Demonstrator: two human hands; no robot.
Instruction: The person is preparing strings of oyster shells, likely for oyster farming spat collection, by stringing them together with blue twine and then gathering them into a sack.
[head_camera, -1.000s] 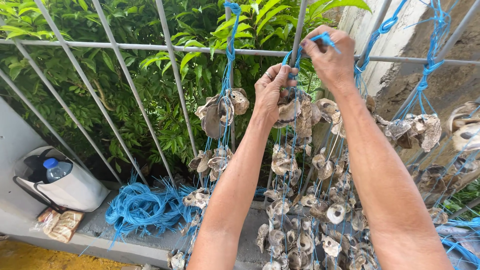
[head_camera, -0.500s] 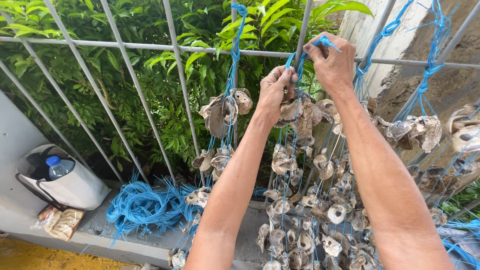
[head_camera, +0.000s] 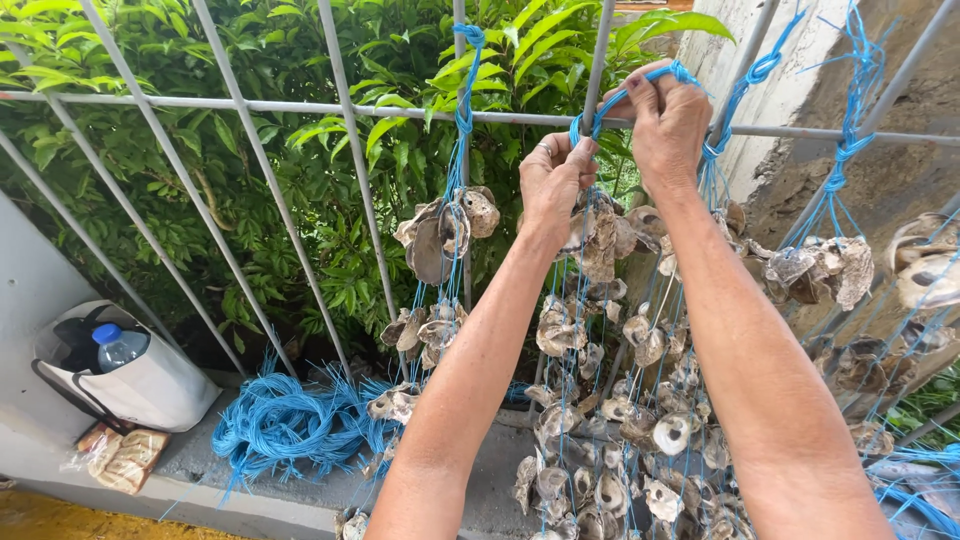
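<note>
Up at the horizontal metal rail (head_camera: 300, 104), both hands work one blue cord (head_camera: 640, 82). The right hand (head_camera: 668, 125) has its grip clenched on the cord's loop just above the rail; the left hand (head_camera: 553, 180) pinches the same cord just below. Strung oyster shells (head_camera: 600, 240) hang from it, beneath both hands.
</note>
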